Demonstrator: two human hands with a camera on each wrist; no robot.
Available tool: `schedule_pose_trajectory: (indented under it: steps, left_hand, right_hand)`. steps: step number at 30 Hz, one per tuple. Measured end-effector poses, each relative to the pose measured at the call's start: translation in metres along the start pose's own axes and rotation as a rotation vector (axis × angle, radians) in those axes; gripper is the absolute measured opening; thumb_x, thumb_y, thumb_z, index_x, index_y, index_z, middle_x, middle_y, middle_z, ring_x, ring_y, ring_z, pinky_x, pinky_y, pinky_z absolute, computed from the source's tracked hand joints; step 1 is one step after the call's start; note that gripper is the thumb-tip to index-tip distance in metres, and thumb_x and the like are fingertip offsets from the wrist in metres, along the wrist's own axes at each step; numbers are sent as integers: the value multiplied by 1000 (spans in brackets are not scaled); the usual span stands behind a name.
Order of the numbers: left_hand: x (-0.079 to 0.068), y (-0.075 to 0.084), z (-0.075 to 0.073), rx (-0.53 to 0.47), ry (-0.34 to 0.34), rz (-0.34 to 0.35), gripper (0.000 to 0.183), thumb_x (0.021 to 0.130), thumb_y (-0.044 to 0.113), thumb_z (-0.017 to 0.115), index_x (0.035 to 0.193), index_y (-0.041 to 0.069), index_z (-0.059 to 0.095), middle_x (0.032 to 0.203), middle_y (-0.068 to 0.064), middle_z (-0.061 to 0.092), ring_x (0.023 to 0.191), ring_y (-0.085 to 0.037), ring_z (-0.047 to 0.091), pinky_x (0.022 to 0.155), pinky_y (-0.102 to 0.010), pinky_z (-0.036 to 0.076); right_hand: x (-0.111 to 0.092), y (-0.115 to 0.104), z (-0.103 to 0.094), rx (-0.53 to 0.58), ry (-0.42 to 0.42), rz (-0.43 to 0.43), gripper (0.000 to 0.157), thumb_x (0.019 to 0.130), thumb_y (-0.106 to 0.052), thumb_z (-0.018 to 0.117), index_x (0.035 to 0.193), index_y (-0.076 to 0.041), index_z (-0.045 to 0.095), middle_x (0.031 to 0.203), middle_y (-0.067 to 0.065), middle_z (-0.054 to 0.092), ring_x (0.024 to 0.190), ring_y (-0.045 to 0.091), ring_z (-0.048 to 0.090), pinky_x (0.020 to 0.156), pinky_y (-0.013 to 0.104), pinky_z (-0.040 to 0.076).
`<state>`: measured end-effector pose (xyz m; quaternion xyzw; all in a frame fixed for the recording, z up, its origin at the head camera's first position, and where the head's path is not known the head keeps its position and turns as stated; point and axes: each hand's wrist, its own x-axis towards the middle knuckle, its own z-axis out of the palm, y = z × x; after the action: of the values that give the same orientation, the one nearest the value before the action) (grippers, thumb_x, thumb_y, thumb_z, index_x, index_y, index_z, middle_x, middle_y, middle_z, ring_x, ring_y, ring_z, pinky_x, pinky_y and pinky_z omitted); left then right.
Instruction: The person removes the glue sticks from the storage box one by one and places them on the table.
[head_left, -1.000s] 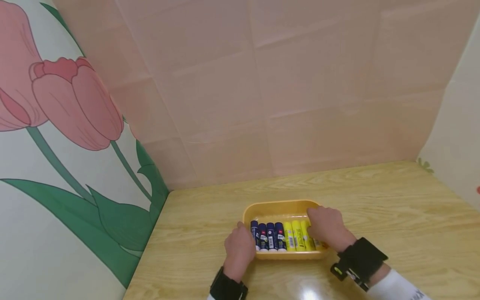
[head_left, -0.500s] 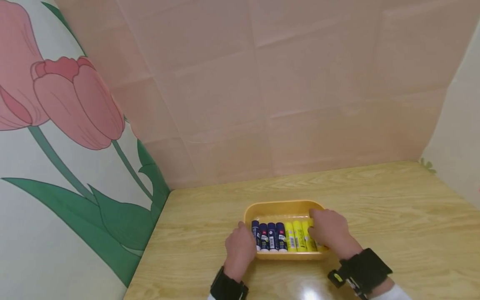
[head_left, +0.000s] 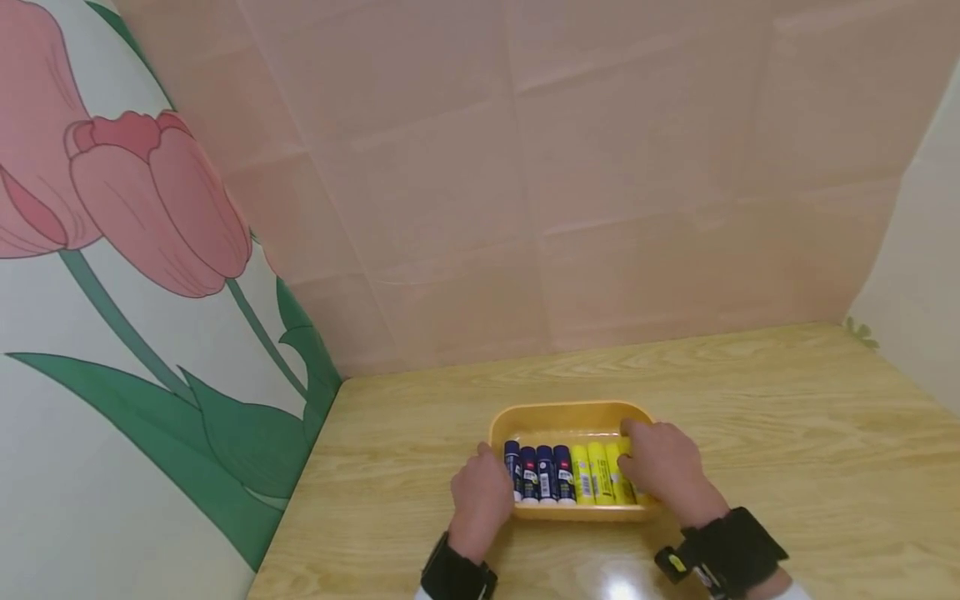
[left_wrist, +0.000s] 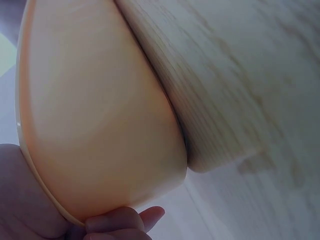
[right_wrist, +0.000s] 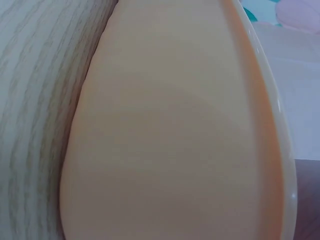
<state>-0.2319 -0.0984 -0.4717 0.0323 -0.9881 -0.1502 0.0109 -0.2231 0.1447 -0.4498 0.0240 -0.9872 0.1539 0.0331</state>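
A shallow yellow plastic tray [head_left: 585,513] rests on the wooden table. Inside it, several dark blue glue sticks [head_left: 546,475] stand in a row on the left, with several yellow glue sticks [head_left: 600,473] beside them on the right. My left hand [head_left: 482,487] grips the tray's left end; the left wrist view shows its fingers [left_wrist: 117,220] curled over the rim. At the opposite end, my right hand [head_left: 663,467] holds the right rim and hides the rightmost yellow stick in part. The right wrist view is mostly filled by the tray's outer wall [right_wrist: 165,125].
The wood-grain table [head_left: 787,417] extends around the tray. Behind it hangs a pinkish-brown sheet [head_left: 525,183], and a white wall with painted tulips [head_left: 161,200] rises on the left. Black bands [head_left: 731,554] with cameras circle both wrists.
My right hand has shifted slightly to the right, its wrist dropping a little. The left hand keeps its hold, and the tray and glue sticks look nearly unmoved.
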Motion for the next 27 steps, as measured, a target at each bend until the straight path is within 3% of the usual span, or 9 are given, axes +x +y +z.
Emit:
schedule_pose_trajectory:
  steps: [16, 27]
  left_hand:
    - [3, 0, 1, -14, 20, 13, 33, 98, 22, 58, 118, -5, 55, 80, -15, 60, 71, -29, 62, 65, -44, 53]
    - [0, -1, 1, 7, 15, 13, 34, 97, 21, 59, 119, -5, 55, 81, -15, 61, 72, -29, 63, 65, -45, 53]
  right_hand:
    - [0, 2, 0, 8, 64, -15, 38, 78, -13, 72, 112, 3, 68, 85, 16, 66, 66, 23, 51, 53, 36, 43]
    - [-2, -1, -3, 41, 26, 7, 40, 81, -14, 72, 117, 2, 67, 89, 16, 68, 66, 22, 51, 52, 33, 41]
